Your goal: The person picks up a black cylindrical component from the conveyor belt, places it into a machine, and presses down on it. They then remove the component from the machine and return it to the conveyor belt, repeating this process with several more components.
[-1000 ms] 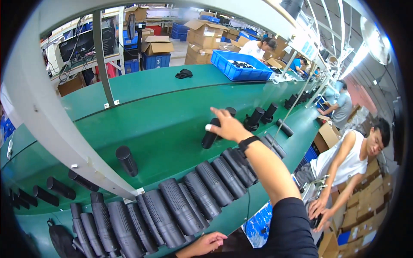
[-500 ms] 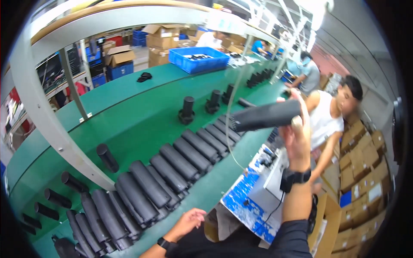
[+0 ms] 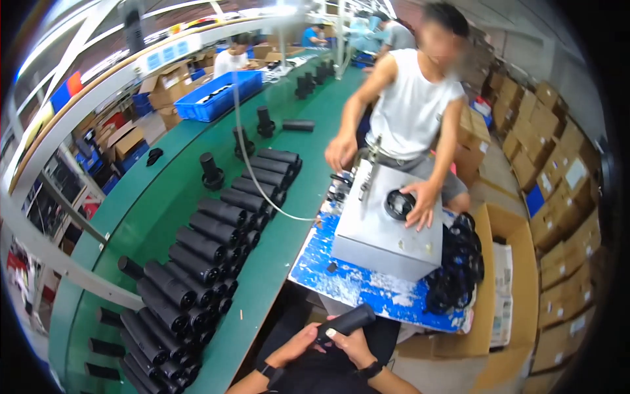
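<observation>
Long green surface [image 3: 262, 299] runs from lower left to top centre of frame, rows of black cylinders [image 3: 205, 226] piled along it; blue bin [image 3: 220, 98] at upper left. Upper right: co-worker [image 3: 417, 92] in white sleeveless top, one hand at black ring [image 3: 398, 205] on grey metal box [image 3: 367, 243]. Bottom centre: my left hand [image 3: 298, 345] and right hand [image 3: 354, 347] close together, both gripping single black tube [image 3: 351, 320], tilted, far end toward upper right.

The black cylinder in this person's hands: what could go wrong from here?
The black cylinder might slip and drop: the left hand and right hand hold it beside the green bench, not over it.

The stacked black cylinders could roll if bumped, since they lie piled on their sides.
</observation>
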